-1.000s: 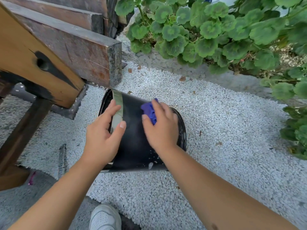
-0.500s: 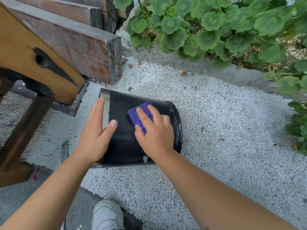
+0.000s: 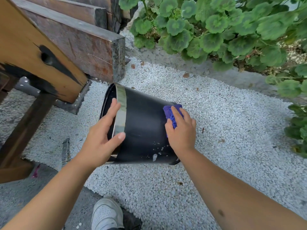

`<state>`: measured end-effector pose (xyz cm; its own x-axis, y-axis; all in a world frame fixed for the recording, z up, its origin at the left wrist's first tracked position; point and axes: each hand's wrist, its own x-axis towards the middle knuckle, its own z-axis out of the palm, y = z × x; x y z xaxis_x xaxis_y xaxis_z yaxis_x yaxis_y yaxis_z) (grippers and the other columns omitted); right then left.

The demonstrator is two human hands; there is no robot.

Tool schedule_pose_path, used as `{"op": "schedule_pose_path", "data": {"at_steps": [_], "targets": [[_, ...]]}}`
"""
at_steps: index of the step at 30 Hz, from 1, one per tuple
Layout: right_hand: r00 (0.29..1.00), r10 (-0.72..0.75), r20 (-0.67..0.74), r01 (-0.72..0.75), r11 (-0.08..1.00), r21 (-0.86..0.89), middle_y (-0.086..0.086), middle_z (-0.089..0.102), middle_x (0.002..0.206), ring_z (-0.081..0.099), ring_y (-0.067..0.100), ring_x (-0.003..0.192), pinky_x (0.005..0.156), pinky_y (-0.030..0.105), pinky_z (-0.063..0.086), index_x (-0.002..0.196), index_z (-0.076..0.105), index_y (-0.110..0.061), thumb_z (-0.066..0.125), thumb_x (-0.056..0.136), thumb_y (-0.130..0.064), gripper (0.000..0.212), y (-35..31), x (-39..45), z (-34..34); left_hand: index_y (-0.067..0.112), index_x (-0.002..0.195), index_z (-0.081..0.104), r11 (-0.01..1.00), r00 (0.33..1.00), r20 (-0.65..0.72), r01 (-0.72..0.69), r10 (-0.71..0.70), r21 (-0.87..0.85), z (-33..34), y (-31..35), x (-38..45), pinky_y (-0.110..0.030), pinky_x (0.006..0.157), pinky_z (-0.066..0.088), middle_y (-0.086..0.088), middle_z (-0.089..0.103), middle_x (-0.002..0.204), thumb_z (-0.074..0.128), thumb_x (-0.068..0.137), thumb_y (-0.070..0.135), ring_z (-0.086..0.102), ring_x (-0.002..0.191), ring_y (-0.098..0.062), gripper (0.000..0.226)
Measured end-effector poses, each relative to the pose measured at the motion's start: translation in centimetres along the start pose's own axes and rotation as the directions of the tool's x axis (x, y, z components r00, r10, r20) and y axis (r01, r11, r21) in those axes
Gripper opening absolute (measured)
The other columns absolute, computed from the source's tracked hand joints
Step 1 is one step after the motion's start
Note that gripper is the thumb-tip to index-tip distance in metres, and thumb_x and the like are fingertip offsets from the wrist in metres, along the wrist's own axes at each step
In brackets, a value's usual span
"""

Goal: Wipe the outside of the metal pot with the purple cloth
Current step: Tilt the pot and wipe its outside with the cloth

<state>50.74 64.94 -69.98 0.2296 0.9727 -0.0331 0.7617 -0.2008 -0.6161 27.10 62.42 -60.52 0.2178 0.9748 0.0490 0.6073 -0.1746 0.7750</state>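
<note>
the black cylindrical metal pot [image 3: 144, 130] lay sideways just right of the orange wooden beam [image 3: 41, 52]. the left hand [image 3: 101, 138] clasped its beam-side rim. the right hand [image 3: 182, 133], fingers curled, pressed the crumpled purple cloth [image 3: 169, 112] at the far end. a slipping clasp could let it roll.

One metal pot [image 3: 144, 127] and one purple cloth [image 3: 169, 112] are on the gravel [image 3: 216, 130]. Two hands show: one left hand [image 3: 103, 138], one right hand [image 3: 182, 133]. One white shoe [image 3: 106, 214] sits at the gravel's near edge.

Soft even daylight, faint shadows, wide-angle edge distortion.
</note>
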Motion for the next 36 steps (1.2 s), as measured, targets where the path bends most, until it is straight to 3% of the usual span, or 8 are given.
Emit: {"op": "schedule_pose_path", "data": {"at_steps": [4, 9, 15, 22, 26, 29, 32, 36], "targets": [[1.000, -0.022, 0.016, 0.021, 0.997, 0.074, -0.005, 0.046, 0.146, 0.041, 0.026, 0.114, 0.096, 0.037, 0.042, 0.138, 0.052, -0.033, 0.056, 0.090, -0.038, 0.048, -2.3, -0.3, -0.5, 0.028, 0.158, 0.004, 0.995, 0.996, 0.078, 0.059, -0.052, -0.086, 0.6, -0.5, -1.1, -0.058, 0.114, 0.029, 0.017, -0.008, 0.164, 0.044, 0.091, 0.068, 0.002, 0.151, -0.008, 0.088], [0.954, -0.288, -0.086, 0.299, 0.937, 0.180, -0.001, 0.050, 0.140, 0.048, 0.029, 0.108, 0.086, 0.032, 0.042, 0.136, 0.053, -0.034, 0.051, 0.086, -0.051, 0.053, -9.5, -2.0, -0.7, 0.011, 0.157, 0.010, 0.998, 1.000, 0.004, 0.004, -0.004, 0.057, 1.0, 0.4, 0.4, -0.028, 0.121, 0.013, 0.003, 0.001, 0.165, 0.027, 0.096, 0.068, 0.006, 0.151, -0.009, 0.085], [0.902, -0.409, -0.139, 0.426, 0.895, 0.131, 0.005, 0.053, 0.140, 0.049, 0.032, 0.089, 0.069, 0.038, 0.050, 0.129, 0.061, -0.031, 0.053, 0.088, -0.047, 0.045, -10.4, -2.4, 0.1, 0.019, 0.157, 0.005, 0.992, 0.992, -0.008, 0.124, -0.125, -0.018, 1.0, 0.5, 1.2, -0.033, 0.122, 0.014, 0.006, 0.009, 0.165, 0.025, 0.095, 0.067, 0.009, 0.150, -0.006, 0.082], [0.986, -0.159, -0.043, 0.161, 0.986, 0.041, 0.001, 0.053, 0.142, 0.049, 0.030, 0.099, 0.080, 0.039, 0.051, 0.132, 0.059, -0.031, 0.050, 0.090, -0.041, 0.044, -3.4, -0.5, 0.4, 0.034, 0.155, 0.013, 0.961, 0.960, -0.049, 0.277, -0.276, 0.012, -0.3, -0.8, 1.8, -0.016, 0.118, 0.007, 0.024, 0.010, 0.157, 0.028, 0.093, 0.056, 0.006, 0.148, 0.002, 0.067], [0.993, -0.104, -0.048, 0.106, 0.994, 0.032, 0.005, 0.053, 0.141, 0.048, 0.033, 0.099, 0.082, 0.041, 0.051, 0.132, 0.060, -0.027, 0.056, 0.091, -0.032, 0.041, -1.0, -0.3, 0.7, 0.021, 0.152, 0.035, 0.965, 0.958, -0.116, 0.257, -0.261, -0.047, 0.4, -0.5, 1.2, -0.031, 0.114, 0.031, 0.002, 0.043, 0.153, 0.037, 0.089, 0.056, 0.039, 0.140, -0.011, 0.073], [0.991, -0.119, -0.053, 0.121, 0.992, 0.028, 0.006, 0.054, 0.139, 0.048, 0.033, 0.097, 0.083, 0.041, 0.051, 0.131, 0.060, -0.026, 0.052, 0.091, -0.034, 0.042, -1.0, -0.3, 0.7, 0.010, 0.138, 0.053, 0.986, 0.934, -0.325, 0.166, -0.149, 0.024, 1.0, 0.1, -0.3, -0.019, 0.101, 0.041, 0.004, 0.060, 0.130, 0.045, 0.089, 0.042, 0.055, 0.117, -0.001, 0.059], [0.990, -0.132, -0.041, 0.133, 0.991, 0.022, 0.006, 0.053, 0.140, 0.047, 0.033, 0.099, 0.084, 0.041, 0.050, 0.133, 0.059, -0.027, 0.051, 0.091, -0.036, 0.043, -0.7, -0.2, 0.6, 0.007, 0.142, 0.049, 0.991, 0.969, -0.246, 0.065, -0.035, 0.118, 0.6, -0.7, -1.8, -0.006, 0.102, 0.030, 0.019, 0.047, 0.136, 0.047, 0.090, 0.036, 0.041, 0.127, 0.017, 0.059], [0.992, -0.124, -0.027, 0.124, 0.992, -0.003, 0.005, 0.050, 0.143, 0.045, 0.032, 0.103, 0.088, 0.040, 0.046, 0.135, 0.055, -0.028, 0.057, 0.093, -0.032, 0.042, -0.5, -0.3, 0.6, 0.055, 0.147, 0.011, 0.989, 0.994, 0.035, 0.103, -0.100, -0.102, 0.6, -1.5, -4.0, -0.007, 0.097, 0.039, 0.032, 0.011, 0.158, 0.052, 0.091, 0.036, 0.019, 0.149, -0.009, 0.072]]}}
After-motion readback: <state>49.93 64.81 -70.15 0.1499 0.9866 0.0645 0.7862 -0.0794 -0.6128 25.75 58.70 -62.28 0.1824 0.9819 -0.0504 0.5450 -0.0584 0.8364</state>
